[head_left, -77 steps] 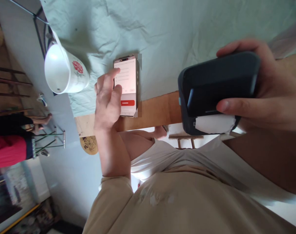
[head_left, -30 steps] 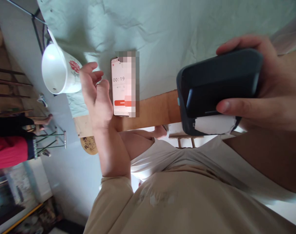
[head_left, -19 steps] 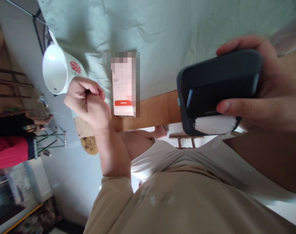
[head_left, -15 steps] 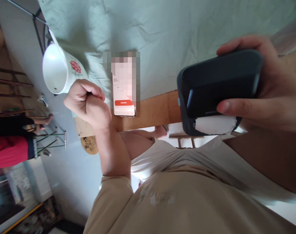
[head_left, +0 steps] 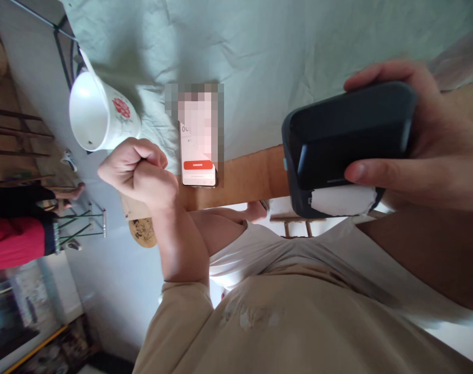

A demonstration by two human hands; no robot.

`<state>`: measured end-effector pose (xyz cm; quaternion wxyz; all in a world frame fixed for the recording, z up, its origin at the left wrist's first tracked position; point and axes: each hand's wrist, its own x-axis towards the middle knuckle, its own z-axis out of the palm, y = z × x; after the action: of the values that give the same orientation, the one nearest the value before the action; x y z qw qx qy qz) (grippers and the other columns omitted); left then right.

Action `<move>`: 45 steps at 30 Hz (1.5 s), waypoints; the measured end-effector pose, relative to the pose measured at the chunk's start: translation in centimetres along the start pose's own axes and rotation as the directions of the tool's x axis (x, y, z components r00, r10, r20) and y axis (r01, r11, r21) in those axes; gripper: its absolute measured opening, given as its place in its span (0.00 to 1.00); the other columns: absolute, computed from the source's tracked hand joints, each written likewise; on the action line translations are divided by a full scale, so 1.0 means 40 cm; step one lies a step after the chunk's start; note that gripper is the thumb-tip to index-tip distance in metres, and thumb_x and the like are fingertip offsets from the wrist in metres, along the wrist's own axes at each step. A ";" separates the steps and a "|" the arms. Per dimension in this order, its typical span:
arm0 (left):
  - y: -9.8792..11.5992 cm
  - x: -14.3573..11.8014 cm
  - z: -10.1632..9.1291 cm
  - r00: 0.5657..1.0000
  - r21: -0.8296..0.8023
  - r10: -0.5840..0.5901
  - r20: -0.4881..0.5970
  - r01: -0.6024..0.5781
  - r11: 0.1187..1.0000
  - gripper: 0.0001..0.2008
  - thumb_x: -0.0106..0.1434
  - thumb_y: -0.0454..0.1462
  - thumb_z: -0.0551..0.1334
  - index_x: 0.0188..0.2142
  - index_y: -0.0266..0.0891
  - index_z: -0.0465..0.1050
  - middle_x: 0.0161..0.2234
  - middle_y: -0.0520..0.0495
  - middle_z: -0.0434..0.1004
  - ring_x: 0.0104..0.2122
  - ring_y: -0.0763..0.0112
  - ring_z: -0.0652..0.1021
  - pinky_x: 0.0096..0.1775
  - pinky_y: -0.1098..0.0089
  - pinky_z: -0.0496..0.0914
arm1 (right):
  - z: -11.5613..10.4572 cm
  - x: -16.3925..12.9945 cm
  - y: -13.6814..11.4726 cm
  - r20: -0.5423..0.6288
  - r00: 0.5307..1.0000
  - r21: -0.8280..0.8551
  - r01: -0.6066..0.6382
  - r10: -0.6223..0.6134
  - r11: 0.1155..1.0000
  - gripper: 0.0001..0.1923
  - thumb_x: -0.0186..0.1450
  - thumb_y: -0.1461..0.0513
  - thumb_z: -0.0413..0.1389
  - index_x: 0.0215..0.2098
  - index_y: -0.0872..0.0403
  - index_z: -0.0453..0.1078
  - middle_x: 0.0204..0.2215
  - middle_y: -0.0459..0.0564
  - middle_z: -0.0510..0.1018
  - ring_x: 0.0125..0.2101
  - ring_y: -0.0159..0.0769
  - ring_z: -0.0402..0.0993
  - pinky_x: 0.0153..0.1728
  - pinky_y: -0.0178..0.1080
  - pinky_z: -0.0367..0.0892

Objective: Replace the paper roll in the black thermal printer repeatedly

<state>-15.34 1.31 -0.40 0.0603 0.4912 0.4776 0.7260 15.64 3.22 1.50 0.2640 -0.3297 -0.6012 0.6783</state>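
**Fist by the phone, dark gadget in the other hand**

Left hand (head_left: 137, 174) was balled into an empty fist just beside the phone (head_left: 198, 156) on the green cloth (head_left: 260, 52). Right hand (head_left: 423, 150) was clamped around a dark device (head_left: 345, 140) with white paper (head_left: 343, 200) sticking out. Flowered mug (head_left: 104, 117) sat nearby.

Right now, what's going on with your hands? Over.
Left hand closed in a fist, empty, beside the phone on the table. Right hand grips a dark device, torn paper at its slot. White mug near the fist.
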 end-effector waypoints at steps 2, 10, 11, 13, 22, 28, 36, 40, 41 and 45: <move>0.003 0.000 0.009 1.000 -0.011 0.015 0.000 -0.015 1.000 0.04 0.35 0.30 0.46 0.10 0.34 0.48 0.09 0.57 0.49 0.10 0.88 0.54 0.15 0.77 0.40 | 0.000 0.003 0.001 -0.007 1.000 0.003 -0.006 0.006 1.000 0.36 0.56 0.54 0.67 0.58 0.41 0.56 0.40 0.41 0.67 0.31 0.17 0.70 0.25 0.18 0.70; 0.116 -0.076 0.088 0.985 -0.243 -0.075 0.156 0.112 0.963 0.10 0.49 0.28 0.51 0.15 0.37 0.52 0.13 0.54 0.47 0.13 0.82 0.54 0.17 0.75 0.48 | 0.001 0.004 -0.002 0.000 1.000 0.019 -0.021 0.021 1.000 0.33 0.57 0.56 0.66 0.56 0.42 0.56 0.41 0.41 0.67 0.32 0.16 0.69 0.26 0.18 0.71; 0.135 -0.094 0.101 0.957 -0.174 -0.121 0.262 0.170 0.970 0.11 0.52 0.28 0.51 0.16 0.39 0.57 0.14 0.52 0.53 0.15 0.78 0.60 0.20 0.72 0.54 | 0.001 0.004 -0.003 0.004 1.000 0.018 -0.022 0.022 1.000 0.33 0.57 0.56 0.66 0.55 0.42 0.57 0.41 0.41 0.67 0.32 0.16 0.69 0.27 0.19 0.71; 0.160 -0.131 0.126 0.889 -0.066 -0.244 0.388 0.291 0.954 0.10 0.51 0.26 0.53 0.20 0.42 0.63 0.18 0.51 0.60 0.20 0.74 0.65 0.24 0.69 0.59 | 0.002 0.005 -0.006 -0.001 1.000 0.015 -0.021 0.021 1.000 0.32 0.57 0.57 0.66 0.55 0.42 0.57 0.41 0.40 0.66 0.32 0.16 0.68 0.28 0.19 0.71; 0.171 -0.192 0.175 0.565 -0.019 -0.585 0.582 0.729 0.685 0.11 0.69 0.45 0.53 0.49 0.48 0.66 0.52 0.51 0.71 0.58 0.68 0.72 0.63 0.60 0.66 | 0.015 0.001 -0.008 -0.093 0.996 0.167 0.016 0.000 0.986 0.34 0.56 0.58 0.66 0.56 0.46 0.55 0.43 0.43 0.67 0.35 0.19 0.69 0.28 0.22 0.72; 0.176 -0.198 0.199 0.545 0.028 -0.613 0.572 0.734 0.678 0.28 0.72 0.52 0.34 0.49 0.48 0.69 0.54 0.57 0.74 0.61 0.68 0.71 0.65 0.58 0.66 | 0.055 0.014 -0.050 -0.130 0.986 0.319 0.137 -0.100 0.938 0.33 0.58 0.61 0.62 0.55 0.49 0.49 0.47 0.45 0.65 0.35 0.21 0.68 0.30 0.27 0.72; 0.154 -0.171 0.252 0.548 -0.250 -0.703 0.454 0.835 0.490 0.20 0.70 0.47 0.46 0.41 0.39 0.71 0.48 0.50 0.76 0.63 0.61 0.68 0.66 0.57 0.63 | 0.023 0.075 -0.052 -0.116 0.882 -0.480 0.353 -0.457 0.803 0.28 0.64 0.54 0.54 0.57 0.58 0.52 0.55 0.52 0.62 0.54 0.28 0.64 0.61 0.35 0.63; 0.174 -0.171 0.257 0.474 -0.329 -0.730 0.492 0.878 0.348 0.19 0.68 0.48 0.52 0.42 0.37 0.74 0.48 0.46 0.77 0.66 0.56 0.63 0.67 0.59 0.61 | 0.011 0.085 -0.036 -0.133 0.866 -0.632 0.300 -0.481 0.715 0.36 0.62 0.49 0.53 0.59 0.66 0.55 0.54 0.56 0.66 0.53 0.35 0.66 0.60 0.41 0.63; 0.178 -0.171 0.256 0.461 -0.320 -0.750 0.474 0.884 0.341 0.20 0.68 0.48 0.52 0.42 0.37 0.75 0.48 0.46 0.77 0.66 0.56 0.63 0.67 0.59 0.61 | 0.008 0.086 -0.034 -0.133 0.869 -0.663 0.279 -0.476 0.695 0.36 0.62 0.49 0.54 0.59 0.66 0.56 0.54 0.57 0.66 0.54 0.36 0.65 0.59 0.42 0.64; 0.185 -0.171 0.249 0.464 -0.326 -0.734 0.496 0.883 0.337 0.23 0.71 0.48 0.46 0.45 0.40 0.76 0.51 0.49 0.76 0.68 0.60 0.60 0.67 0.58 0.60 | -0.010 0.087 -0.033 0.018 0.790 -0.777 0.397 -0.613 0.489 0.31 0.65 0.52 0.52 0.58 0.67 0.60 0.54 0.58 0.67 0.56 0.35 0.64 0.57 0.40 0.66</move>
<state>-1.35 -0.16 1.28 0.6143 0.2355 0.4178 0.6266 13.65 6.30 2.34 0.3700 -0.3004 -0.8535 0.2106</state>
